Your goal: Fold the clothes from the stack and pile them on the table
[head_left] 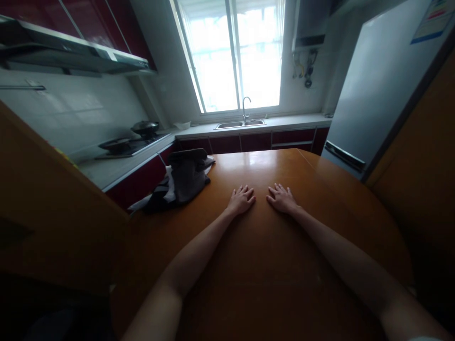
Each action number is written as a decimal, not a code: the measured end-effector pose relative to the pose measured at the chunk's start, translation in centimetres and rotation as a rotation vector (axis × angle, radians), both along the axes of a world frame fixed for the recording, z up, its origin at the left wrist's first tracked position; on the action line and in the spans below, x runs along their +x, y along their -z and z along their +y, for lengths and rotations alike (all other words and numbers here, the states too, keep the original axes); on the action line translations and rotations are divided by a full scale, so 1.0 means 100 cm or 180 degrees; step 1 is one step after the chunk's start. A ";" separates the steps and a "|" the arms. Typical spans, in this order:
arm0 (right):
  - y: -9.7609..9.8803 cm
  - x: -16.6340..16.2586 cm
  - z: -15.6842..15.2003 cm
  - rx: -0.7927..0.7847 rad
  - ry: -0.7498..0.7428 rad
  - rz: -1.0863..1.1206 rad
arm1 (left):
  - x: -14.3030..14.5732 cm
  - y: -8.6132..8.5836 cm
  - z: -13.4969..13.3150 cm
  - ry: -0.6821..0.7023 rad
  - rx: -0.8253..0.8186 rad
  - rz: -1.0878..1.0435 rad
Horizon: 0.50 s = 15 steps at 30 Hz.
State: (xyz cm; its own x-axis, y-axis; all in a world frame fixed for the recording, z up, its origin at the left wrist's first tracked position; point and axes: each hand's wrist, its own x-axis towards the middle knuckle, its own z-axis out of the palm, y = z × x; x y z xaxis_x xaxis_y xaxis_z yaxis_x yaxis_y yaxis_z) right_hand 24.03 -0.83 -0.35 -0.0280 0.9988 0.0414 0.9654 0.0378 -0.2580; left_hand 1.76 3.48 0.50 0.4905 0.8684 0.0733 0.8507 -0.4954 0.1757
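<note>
- left hand (241, 200) and right hand (282, 199): both lie flat, palms down, on the wooden counter (270, 274); fingers spread narrow, holding nothing.
- counter: smooth, glossy, rounded edge; hard and likely slippery under cloth.
- cloth pile (181, 182): at 10 o'clock from the left hand, near but apart, by the counter edge. dark grey and white fabric, crumpled; judged soft, light, limp. best taken by pinching an upper fold.
- beyond: steel sink (240, 124) at 12 o'clock; dark pan (145, 127) at 10 o'clock.
</note>
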 end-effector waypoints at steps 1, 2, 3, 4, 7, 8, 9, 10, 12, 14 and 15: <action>0.000 0.000 0.000 0.0008 -0.0003 0.0006 | -0.001 0.001 0.000 0.0007 -0.0001 -0.0007; 0.001 0.001 0.000 0.0023 -0.0010 0.0016 | -0.001 0.001 0.000 0.0009 -0.0005 -0.0012; 0.002 0.001 0.000 0.0042 -0.0018 0.0026 | -0.002 0.002 0.000 0.0010 -0.0009 -0.0016; 0.002 0.002 0.000 0.0058 -0.0028 0.0034 | -0.002 0.003 0.000 0.0014 -0.0010 -0.0021; 0.004 0.003 0.000 0.0092 -0.0050 0.0024 | -0.002 0.005 0.001 0.0036 0.0023 -0.0053; 0.005 0.003 0.000 0.0094 -0.0052 0.0016 | -0.002 0.006 0.001 0.0036 0.0038 -0.0066; 0.005 0.003 0.001 0.0094 -0.0054 0.0012 | -0.002 0.006 0.001 0.0032 0.0048 -0.0078; 0.006 0.003 0.001 0.0096 -0.0057 0.0011 | -0.002 0.007 0.002 0.0018 0.0056 -0.0094; 0.006 0.004 0.001 0.0111 -0.0061 0.0020 | -0.002 0.008 0.002 -0.0007 0.0050 -0.0118; 0.006 0.004 0.001 0.0117 -0.0058 0.0029 | -0.002 0.008 0.002 -0.0007 0.0029 -0.0137; 0.006 0.004 0.001 0.0117 -0.0052 0.0031 | -0.002 0.008 0.002 0.0001 0.0020 -0.0145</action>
